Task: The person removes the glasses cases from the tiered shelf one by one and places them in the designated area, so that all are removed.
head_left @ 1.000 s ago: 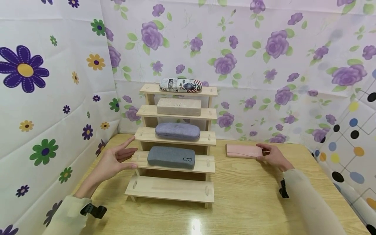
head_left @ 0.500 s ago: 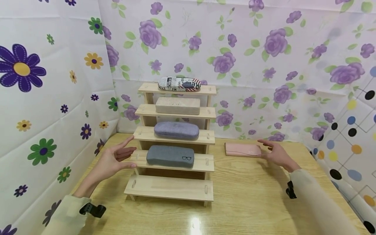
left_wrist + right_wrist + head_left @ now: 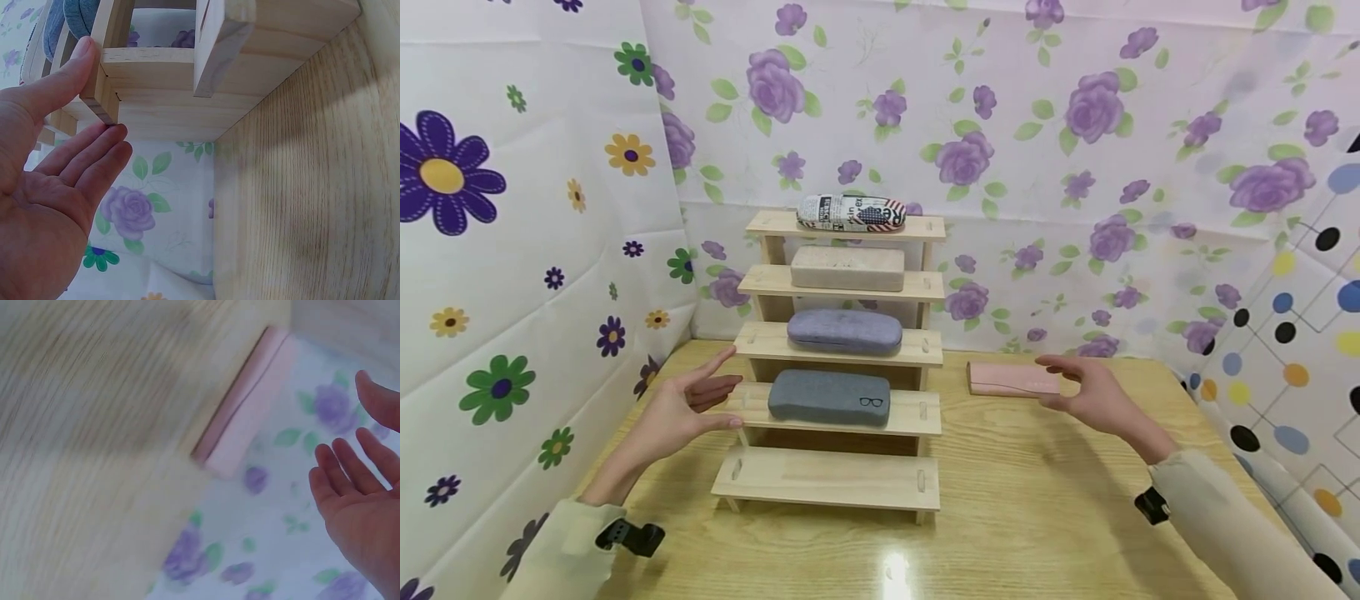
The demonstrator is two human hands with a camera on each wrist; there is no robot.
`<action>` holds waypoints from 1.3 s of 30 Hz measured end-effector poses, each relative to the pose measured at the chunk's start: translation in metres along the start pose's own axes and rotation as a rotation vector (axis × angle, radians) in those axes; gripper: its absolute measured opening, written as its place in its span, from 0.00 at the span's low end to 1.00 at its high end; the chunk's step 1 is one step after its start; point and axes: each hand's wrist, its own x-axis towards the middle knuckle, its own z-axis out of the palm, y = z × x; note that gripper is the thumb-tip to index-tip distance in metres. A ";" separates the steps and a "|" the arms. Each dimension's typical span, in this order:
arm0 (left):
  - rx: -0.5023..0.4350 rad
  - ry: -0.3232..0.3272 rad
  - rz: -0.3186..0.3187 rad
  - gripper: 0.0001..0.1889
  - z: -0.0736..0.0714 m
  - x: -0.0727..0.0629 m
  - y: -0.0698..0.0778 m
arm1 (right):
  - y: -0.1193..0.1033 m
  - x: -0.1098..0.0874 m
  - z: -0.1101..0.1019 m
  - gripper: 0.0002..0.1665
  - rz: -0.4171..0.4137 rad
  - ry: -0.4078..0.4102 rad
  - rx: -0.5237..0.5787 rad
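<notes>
My left hand stands at the left end of the stepped wooden rack. Its thumb and fairly straight fingertips touch the board ends, as the left wrist view shows closely. On the rack's fourth step lies a grey-blue glasses case with a spectacles mark. At the right, a pink glasses case lies on the table. My right hand hovers by that case's right end, fingers spread and holding nothing. In the right wrist view a gap separates this hand from the pink case.
Higher on the rack sit a purple case, a beige box-shaped case and a newsprint-patterned case. The bottom step is bare wood. Flower-printed cloth hangs behind the wooden table, with more cloth at both sides.
My right hand has let go of the pink case's right end, backed off and lifted toward me. The left hand keeps its place at the rack. The head view has shifted slightly.
</notes>
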 end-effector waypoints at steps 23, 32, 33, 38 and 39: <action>-0.011 0.005 0.021 0.53 0.000 0.000 -0.002 | -0.119 -0.023 0.064 0.31 -0.110 0.103 0.125; -0.004 0.010 0.016 0.53 0.000 -0.001 -0.002 | -0.155 -0.008 0.092 0.36 -0.163 0.078 0.112; -0.006 0.010 0.013 0.53 0.000 -0.001 -0.002 | -0.157 -0.005 0.096 0.36 -0.170 0.072 0.111; -0.003 0.009 0.003 0.53 0.000 -0.001 -0.002 | -0.167 0.008 0.109 0.39 -0.205 0.038 0.100; -0.001 0.009 0.002 0.53 0.000 -0.001 -0.002 | -0.168 0.011 0.111 0.39 -0.209 0.033 0.096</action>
